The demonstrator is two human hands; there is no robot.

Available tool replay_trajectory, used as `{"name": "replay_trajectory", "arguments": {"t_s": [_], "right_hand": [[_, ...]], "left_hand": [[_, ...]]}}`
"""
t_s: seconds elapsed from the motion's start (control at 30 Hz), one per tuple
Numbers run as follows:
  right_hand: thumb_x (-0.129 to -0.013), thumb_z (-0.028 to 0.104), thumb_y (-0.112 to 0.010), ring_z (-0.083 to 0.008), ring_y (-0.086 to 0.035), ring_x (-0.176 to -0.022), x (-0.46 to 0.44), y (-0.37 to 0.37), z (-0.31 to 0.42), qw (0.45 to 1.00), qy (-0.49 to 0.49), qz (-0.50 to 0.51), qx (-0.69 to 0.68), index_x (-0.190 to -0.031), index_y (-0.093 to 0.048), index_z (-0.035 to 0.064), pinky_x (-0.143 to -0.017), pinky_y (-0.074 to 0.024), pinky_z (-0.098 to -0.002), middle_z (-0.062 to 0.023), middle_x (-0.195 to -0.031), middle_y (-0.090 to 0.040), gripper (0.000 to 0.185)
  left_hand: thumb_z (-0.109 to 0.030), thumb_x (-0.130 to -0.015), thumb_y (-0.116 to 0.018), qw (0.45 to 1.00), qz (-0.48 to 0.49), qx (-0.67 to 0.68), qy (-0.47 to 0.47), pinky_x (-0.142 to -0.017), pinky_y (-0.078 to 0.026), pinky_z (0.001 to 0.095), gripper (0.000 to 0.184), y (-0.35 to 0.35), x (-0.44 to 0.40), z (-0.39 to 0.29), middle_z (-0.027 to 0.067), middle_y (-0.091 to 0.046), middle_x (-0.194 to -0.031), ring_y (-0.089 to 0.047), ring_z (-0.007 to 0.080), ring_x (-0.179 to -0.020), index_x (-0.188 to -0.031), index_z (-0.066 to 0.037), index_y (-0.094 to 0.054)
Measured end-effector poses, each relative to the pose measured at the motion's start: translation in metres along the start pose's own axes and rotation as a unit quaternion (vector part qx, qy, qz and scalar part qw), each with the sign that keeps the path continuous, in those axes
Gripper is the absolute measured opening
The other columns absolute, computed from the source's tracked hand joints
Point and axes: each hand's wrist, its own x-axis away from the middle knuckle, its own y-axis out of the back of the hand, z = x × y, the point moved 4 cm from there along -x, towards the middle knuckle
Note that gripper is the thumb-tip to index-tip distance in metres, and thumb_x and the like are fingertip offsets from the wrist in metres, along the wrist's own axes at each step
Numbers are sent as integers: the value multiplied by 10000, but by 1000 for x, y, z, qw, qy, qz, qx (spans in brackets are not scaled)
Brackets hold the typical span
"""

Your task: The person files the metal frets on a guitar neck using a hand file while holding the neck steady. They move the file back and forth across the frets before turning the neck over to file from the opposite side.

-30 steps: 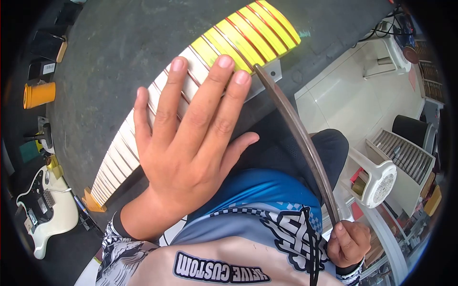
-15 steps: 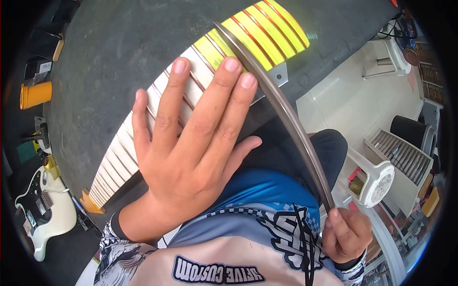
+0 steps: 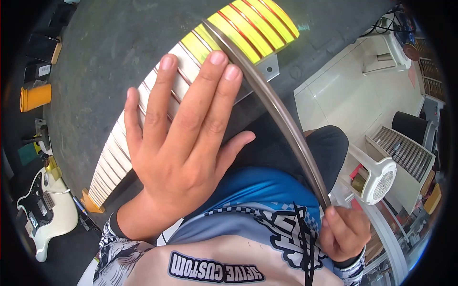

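Observation:
A guitar neck with its fretboard (image 3: 114, 155) up lies diagonally on the dark work surface. Its frets run across pale masking, and the upper end is bright yellow. My left hand (image 3: 179, 138) lies palm down across the middle of the fretboard, fingers spread. My right hand (image 3: 346, 233) pinches the lower end of a long, slim dark metal file (image 3: 281, 114). The file's far end rests over the yellow part, along a fret just beyond my left fingertips. A metal plate with a hole (image 3: 270, 69) shows under the neck's right edge.
A white guitar body (image 3: 59, 214) lies at the lower left, near a wooden block (image 3: 92, 202) under the neck's narrow end. An orange container (image 3: 36, 97) stands at the left edge. White stools (image 3: 379, 181) and a slotted rack (image 3: 403, 152) are at the right.
The file has moved from its tip at the yellow section's near edge to lying across it, further up and left. My left hand stays on the fretboard; the view has shifted slightly.

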Motion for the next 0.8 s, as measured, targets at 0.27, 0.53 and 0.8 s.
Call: {"name": "replay_trajectory", "arguments": {"t_s": [0.27, 0.53, 0.8], "right_hand": [[-631, 19, -764, -169, -476, -472, -46, -9, 6, 1000, 6, 10, -6, -1246, -711, 78, -434, -384, -308, -46, -719, -572, 620], [-649, -5, -755, -179, -504, -502, -59, -18, 1, 1000, 9, -2, -19, -1248, -706, 84, -459, -414, -302, -63, -729, -590, 608], [-644, 43, -767, -162, -475, -477, 9, -4, -1, 1000, -21, -16, 5, -1215, -725, 107, -438, -378, -298, -63, -729, -596, 576]], "left_hand": [[-479, -789, -774, 1000, 0, 0, -4, -1110, -339, 504, 802, 0, 1, 0, 105, -552, -1458, -471, 360, -1385, -1432, -59, -542], [-466, -781, -784, 1000, 8, 3, -2, -1112, -337, 502, 806, 1, 1, 1, 102, -554, -1456, -465, 358, -1390, -1434, -61, -541], [-472, -773, -789, 1000, -2, 5, -4, -1115, -337, 502, 815, -2, 2, 0, 107, -558, -1452, -459, 356, -1396, -1433, -61, -544]]}}
